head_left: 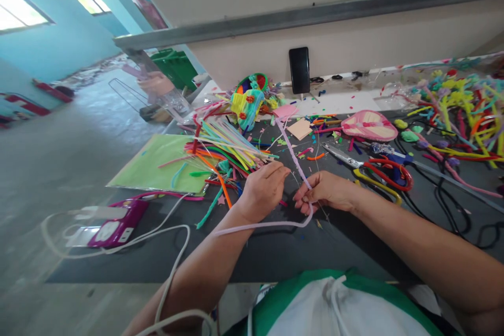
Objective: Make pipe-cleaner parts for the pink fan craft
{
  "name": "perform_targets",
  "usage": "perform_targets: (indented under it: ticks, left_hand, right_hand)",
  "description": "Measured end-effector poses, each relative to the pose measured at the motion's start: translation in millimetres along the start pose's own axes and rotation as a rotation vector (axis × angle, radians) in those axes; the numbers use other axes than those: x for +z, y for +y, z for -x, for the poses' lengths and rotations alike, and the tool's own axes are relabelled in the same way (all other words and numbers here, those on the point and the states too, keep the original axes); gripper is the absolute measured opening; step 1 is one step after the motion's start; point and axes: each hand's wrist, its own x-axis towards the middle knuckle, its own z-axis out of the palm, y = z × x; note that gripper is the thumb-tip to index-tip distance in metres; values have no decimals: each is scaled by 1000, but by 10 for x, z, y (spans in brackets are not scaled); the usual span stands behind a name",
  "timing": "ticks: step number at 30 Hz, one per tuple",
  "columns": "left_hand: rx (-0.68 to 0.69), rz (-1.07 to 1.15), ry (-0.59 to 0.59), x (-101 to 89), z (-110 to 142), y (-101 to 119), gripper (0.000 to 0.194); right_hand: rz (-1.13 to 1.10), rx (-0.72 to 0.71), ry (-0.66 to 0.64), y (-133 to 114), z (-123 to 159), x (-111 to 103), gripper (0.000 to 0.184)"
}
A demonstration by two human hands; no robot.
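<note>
Over the dark tabletop, my right hand (pixel 325 191) pinches a lavender pipe cleaner (pixel 293 155). Its upper part looks twisted or wrapped and rises away from me, while a smooth length bends below the fingers and runs left across my left forearm. My left hand (pixel 264 191) is closed just to the left, fingertips pressed together at a thin wire (pixel 293 174) that reaches toward the right hand. Its finger pads are hidden. Beyond it lies a bundle of coloured pipe cleaners (pixel 232 142).
Red-handled scissors (pixel 388 173) lie right of my hands, near a pink oval pipe-cleaner piece (pixel 369 126). A phone (pixel 300 70) leans upright at the back. At left are a green sheet (pixel 153 163) and a magenta power strip (pixel 118 226) with white cables. Finished-looking coloured pieces (pixel 464 100) heap at right.
</note>
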Motion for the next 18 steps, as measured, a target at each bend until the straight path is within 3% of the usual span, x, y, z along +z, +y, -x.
perform_targets:
  ticks: [5,8,10,15,18]
  left_hand:
    - [-11,18,95,36,35,-34,28]
    - [-188,118,261,44,38,-3,32]
    - [-303,232,299,60,18,31,26]
    - [-473,704,-27,160,-84,116,23]
    - [-618,936,-66,195,-115,178,25]
  right_hand:
    - [-74,-71,8,-46,7,-72,22]
    - [-112,-160,51,-90,15,-120,26]
    - [-129,-198,74,-103,14,-130,26]
    - [-76,-229,60,-63,-21,-57,24]
    - [-14,-183,51,-39,-31,9,23]
